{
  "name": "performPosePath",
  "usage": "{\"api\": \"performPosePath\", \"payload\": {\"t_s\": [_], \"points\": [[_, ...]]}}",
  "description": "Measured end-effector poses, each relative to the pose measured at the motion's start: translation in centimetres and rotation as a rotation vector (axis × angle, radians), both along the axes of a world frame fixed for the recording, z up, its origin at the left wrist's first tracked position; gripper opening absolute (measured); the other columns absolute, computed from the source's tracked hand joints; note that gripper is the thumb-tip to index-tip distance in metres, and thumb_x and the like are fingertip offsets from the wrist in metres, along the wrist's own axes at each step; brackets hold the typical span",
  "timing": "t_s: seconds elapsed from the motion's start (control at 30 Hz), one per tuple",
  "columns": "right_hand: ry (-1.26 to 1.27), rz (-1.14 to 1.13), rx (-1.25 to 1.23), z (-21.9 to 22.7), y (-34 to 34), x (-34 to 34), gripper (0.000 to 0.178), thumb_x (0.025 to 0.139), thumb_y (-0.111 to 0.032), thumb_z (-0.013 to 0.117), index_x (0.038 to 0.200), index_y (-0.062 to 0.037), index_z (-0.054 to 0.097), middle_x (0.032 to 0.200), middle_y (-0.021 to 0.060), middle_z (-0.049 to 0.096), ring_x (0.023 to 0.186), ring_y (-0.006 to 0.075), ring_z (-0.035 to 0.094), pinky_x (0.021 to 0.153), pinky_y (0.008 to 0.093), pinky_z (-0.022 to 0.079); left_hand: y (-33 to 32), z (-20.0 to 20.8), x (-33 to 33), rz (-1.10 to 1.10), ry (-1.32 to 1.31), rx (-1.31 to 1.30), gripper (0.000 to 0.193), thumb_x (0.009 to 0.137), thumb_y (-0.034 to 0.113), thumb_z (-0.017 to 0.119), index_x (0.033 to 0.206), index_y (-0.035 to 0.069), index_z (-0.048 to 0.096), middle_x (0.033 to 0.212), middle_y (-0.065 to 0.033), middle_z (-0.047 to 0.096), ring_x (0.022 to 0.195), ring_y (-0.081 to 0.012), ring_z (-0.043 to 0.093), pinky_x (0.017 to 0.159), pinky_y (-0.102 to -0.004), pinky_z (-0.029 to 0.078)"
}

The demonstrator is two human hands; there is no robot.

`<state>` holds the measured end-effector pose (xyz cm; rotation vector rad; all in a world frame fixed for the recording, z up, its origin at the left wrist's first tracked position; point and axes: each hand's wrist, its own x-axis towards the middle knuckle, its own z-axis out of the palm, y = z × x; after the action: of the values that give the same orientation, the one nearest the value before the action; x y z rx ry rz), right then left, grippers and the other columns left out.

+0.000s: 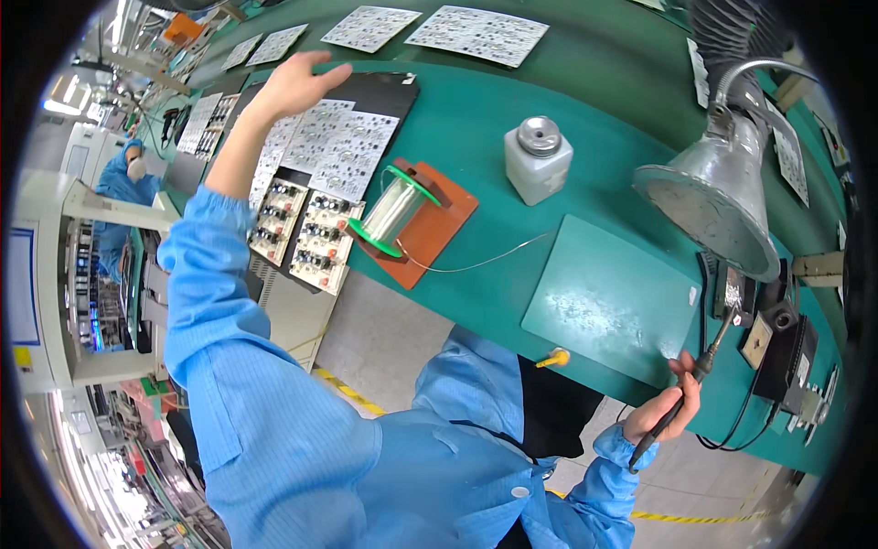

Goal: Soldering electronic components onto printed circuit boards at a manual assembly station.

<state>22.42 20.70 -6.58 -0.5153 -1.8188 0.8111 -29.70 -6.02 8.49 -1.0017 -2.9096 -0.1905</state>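
Note:
My left hand reaches to the far left, fingers stretched out with nothing in them. It is above the edge of a black tray bearing white printed circuit boards. Nearer to me on the tray lie boards fitted with components. My right hand is closed around a soldering iron. The iron's tip points up and away, close to a small holder at the right. A solder wire reel with green flanges sits on a brown stand, its loose wire trailing right.
A green mat lies in front of me, with a yellow-tipped small item by the table edge. Behind it stands a white dispenser bottle. A metal extraction hood hangs at right above a black soldering station. More boards lie along the back.

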Motion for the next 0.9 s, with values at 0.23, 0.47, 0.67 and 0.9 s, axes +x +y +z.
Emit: {"api": "performPosePath", "payload": {"t_s": [0.23,0.47,0.67,0.9], "points": [[-0.014,0.0,-0.002,0.1,-0.3,-0.2,0.027,0.096,-0.015,0.044,0.116,0.002,0.05,0.114,0.0262,0.058,0.092,0.026,0.059,0.088,0.0405,0.046,-4.7,-4.0,9.8,0.201,-0.063,-0.059,0.078,0.078,0.058,0.063,0.128,0.0,0.052,0.128,-0.027,0.052,0.122,-0.0375,0.047,0.103,-0.0421,0.037],[-0.018,-0.027,-0.033,-0.5,-0.2,-0.1,0.028,0.096,-0.014,0.043,0.118,0.002,0.05,0.115,0.024,0.059,0.092,0.0249,0.058,0.088,0.0396,0.046,-2.8,-6.1,13.6,0.294,-0.037,-0.258,0.085,0.07,0.067,0.062,0.134,0.012,0.049,0.123,-0.0281,0.052,0.111,-0.0426,0.053,0.093,-0.0491,0.044],[-0.035,-0.05,-0.017,-0.1,-0.3,0.0,0.029,0.096,-0.014,0.043,0.119,0.0013,0.05,0.115,0.0234,0.059,0.092,0.0241,0.058,0.087,0.0391,0.045,-2.5,-7.2,13.4,0.294,-0.001,-0.177,0.087,0.069,0.066,0.064,0.136,0.015,0.045,0.126,-0.0303,0.047,0.114,-0.0445,0.051,0.092,-0.0501,0.044],[-0.028,-0.053,-0.037,-0.3,-0.2,0.0,0.029,0.095,-0.014,0.045,0.119,0.0012,0.05,0.115,0.0235,0.059,0.092,0.024,0.057,0.087,0.039,0.045,-2.0,-6.7,13.1,0.335,0.066,-0.17,0.089,0.065,0.063,0.067,0.131,0.006,0.049,0.115,-0.027,0.056,0.104,-0.0424,0.055,0.088,-0.0493,0.045]]}}
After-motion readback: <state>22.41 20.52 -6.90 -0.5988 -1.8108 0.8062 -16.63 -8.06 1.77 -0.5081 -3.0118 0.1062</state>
